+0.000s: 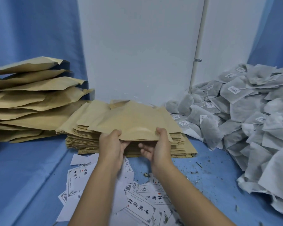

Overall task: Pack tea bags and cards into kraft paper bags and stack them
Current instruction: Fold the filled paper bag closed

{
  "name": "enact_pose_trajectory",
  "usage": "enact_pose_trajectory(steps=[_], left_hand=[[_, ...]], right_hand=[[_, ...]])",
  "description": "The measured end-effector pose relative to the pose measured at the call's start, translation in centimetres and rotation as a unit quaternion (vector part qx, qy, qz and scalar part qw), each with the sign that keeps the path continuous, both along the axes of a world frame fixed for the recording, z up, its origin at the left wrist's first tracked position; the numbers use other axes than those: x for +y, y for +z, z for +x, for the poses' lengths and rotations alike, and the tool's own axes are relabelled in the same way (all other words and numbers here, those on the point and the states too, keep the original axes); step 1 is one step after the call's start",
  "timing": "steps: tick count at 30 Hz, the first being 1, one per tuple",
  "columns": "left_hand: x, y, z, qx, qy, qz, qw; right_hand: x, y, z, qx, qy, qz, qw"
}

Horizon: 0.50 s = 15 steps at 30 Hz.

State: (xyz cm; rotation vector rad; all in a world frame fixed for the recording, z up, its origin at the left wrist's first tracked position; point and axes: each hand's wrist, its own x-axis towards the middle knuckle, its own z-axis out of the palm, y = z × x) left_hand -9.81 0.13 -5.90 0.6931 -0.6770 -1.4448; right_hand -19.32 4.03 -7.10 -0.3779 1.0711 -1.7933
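Both hands hold one flat kraft paper bag by its near edge, lifted above the stack of empty kraft bags. My left hand grips the bag's left corner, thumb on top. My right hand pinches the right corner, its fingers curled under the bag. White printed cards lie scattered on the blue cloth beneath my forearms. A big heap of grey tea bags with small labels fills the right side.
A tall pile of bulging kraft bags stands at the left against the blue cloth. A white wall panel rises behind the stacks. Tea crumbs speckle the blue cloth between the cards and the tea bag heap.
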Motion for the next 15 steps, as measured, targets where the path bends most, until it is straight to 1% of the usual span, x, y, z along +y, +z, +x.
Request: enact_pose_trajectory(steps=[2,3,4,7,9,12,15], left_hand=[[-0.1,0.2,0.5,0.001,0.019,-0.006,1.000],[-0.1,0.4,0.7,0.004,0.026,-0.012,1.000],[-0.1,0.7,1.1,0.007,0.034,-0.017,0.999],[-0.3,1.7,2.5,0.019,0.064,-0.027,0.997],[-0.7,2.8,3.7,0.053,0.076,-0.035,0.995],[-1.6,5.2,5.8,0.099,0.079,-0.075,0.989],[-3.3,8.5,8.6,0.089,0.074,-0.110,0.987]], right_hand=[[0.2,0.1,-0.3,-0.075,-0.044,-0.017,0.996],[0.4,0.1,-0.4,-0.095,-0.050,-0.025,0.994],[0.4,0.1,-0.3,-0.097,-0.046,-0.030,0.994],[0.1,0.9,0.5,-0.047,-0.009,-0.051,0.998],[-0.9,2.2,1.5,-0.019,0.018,-0.075,0.997],[-3.5,5.4,4.2,0.014,0.063,-0.113,0.991],[-6.6,9.2,8.2,0.037,0.099,-0.132,0.986]])
